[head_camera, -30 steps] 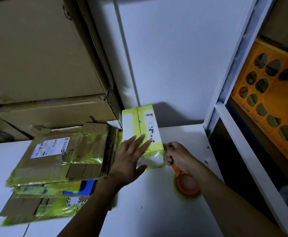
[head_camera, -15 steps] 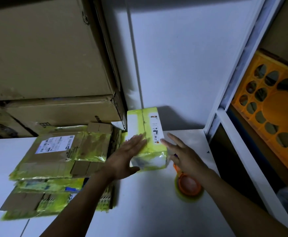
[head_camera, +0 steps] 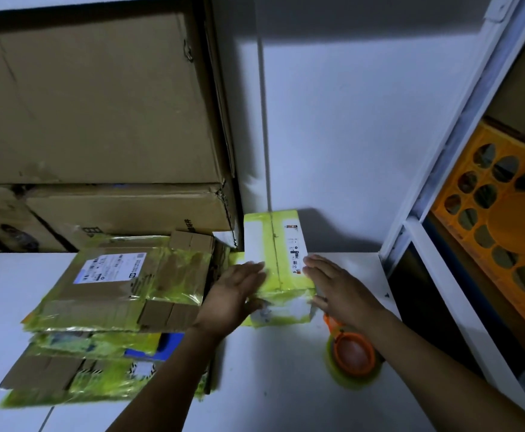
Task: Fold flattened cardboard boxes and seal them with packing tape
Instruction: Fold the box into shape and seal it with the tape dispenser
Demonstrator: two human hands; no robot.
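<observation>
Box (head_camera: pixel 281 244) on surface (head_camera: pixel 270 385); left hand (head_camera: pixel 233 294), right hand (head_camera: pixel 339 288) press it, fingers straight, together. Tape roll (head_camera: pixel 353 360) seemingly under right wrist.

Single head view looks forward and down, close above the left hand (head_camera: pixel 233 296) and right hand (head_camera: pixel 340 293); wall (head_camera: pixel 348 120) just beyond the fingers (head_camera: pixel 315 264).

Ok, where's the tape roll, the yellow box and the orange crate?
tape roll (head_camera: pixel 353 353): head view, on its orange middle.
yellow box (head_camera: pixel 283 269): head view, on its top face.
orange crate (head_camera: pixel 510 222): head view, on its solid middle.
</observation>
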